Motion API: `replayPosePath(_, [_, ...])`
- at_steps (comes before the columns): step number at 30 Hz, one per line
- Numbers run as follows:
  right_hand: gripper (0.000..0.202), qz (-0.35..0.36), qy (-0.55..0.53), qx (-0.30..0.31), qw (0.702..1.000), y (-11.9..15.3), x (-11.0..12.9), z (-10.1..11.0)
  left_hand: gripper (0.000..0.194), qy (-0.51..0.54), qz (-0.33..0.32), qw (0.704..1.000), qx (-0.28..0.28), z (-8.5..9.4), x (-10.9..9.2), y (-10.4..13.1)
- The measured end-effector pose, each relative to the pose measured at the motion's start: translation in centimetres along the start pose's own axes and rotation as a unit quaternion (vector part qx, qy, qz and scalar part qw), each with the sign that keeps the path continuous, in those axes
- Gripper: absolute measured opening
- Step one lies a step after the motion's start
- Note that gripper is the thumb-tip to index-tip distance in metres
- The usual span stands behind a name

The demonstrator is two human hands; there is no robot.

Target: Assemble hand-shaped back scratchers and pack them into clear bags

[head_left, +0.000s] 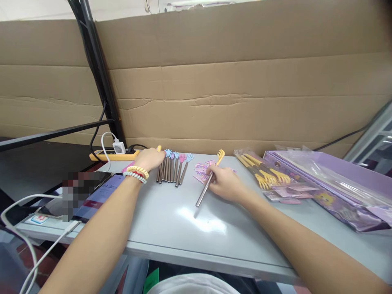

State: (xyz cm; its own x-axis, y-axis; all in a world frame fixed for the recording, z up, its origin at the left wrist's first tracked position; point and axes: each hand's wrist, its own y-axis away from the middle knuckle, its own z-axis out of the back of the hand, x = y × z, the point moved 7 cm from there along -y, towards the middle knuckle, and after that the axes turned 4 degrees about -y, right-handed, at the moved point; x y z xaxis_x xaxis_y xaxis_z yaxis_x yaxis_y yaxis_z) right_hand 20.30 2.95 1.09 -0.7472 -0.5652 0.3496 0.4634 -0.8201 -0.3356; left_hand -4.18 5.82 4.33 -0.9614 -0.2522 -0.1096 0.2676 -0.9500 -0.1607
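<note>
Gripping a yellow-headed scratcher (206,189), the right hand (225,183) is closed about its metallic shaft near the yellow claw, which points up and away; the shaft's lower end angles back over the table (171,228). The fingertips are partly out of sight, and so is some of the patterned pink cards (201,172) behind that hand. The left hand (149,159) is at the left end of the row of scratchers (176,169), whose heads are blue, pink and purple. Its fingers are mostly hidden, with a small yellow piece showing beside them, so how far it is open and whether it holds that piece cannot be told. To the right, glare on clear plastic blurs the bagged scratchers (266,174) beside a purple box (346,163), cut off by the picture's edge. At left, pixelation masks an area next to a phone (102,196).
</note>
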Motion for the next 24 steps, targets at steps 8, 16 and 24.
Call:
replayPosePath(8, [0.053, -0.097, -0.141, -0.072, 0.983, -0.4, -2.7, 0.9, 0.045, 0.064, -0.232, 0.968, -0.067, -1.6, -7.9, 3.7])
replayPosePath(16, [0.031, -0.119, -0.133, -0.196, 0.964, -0.6, -4.7, 2.9, 0.041, 0.072, -0.295, 0.951, -0.057, -2.4, -8.2, 3.8])
replayPosePath(24, [0.031, -0.115, -0.177, -0.249, 0.945, -0.3, -5.0, 3.8, 0.052, 0.091, -0.297, 0.950, -0.042, -2.6, -8.2, 3.8])
